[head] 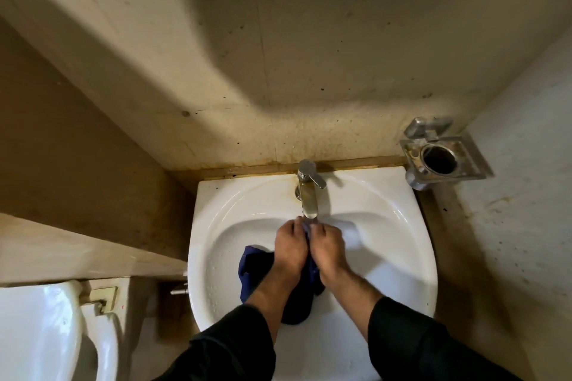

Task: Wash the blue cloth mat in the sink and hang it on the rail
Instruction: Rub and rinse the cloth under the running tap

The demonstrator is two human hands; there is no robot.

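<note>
Head view: left hand (291, 246), right hand (326, 246) both grip blue mat (298, 297) under tap (308, 192).

A dark blue mat (247, 266) hangs under both hands over a glossy white sink (387, 226). Beyond the fingers, a silver tap (308, 185) meets stained beige wall (278, 71). Sleeves (414, 337) are black.

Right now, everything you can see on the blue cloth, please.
The blue cloth mat is dark navy fabric, bunched and crumpled, not spread flat. It lies in the bowl of the white sink, mostly toward the near side. Its top end is gathered up between the left hand and right hand, which pinch it right under the faucet spout. The rest hangs down under the forearms. I cannot tell how wet it is.
</note>
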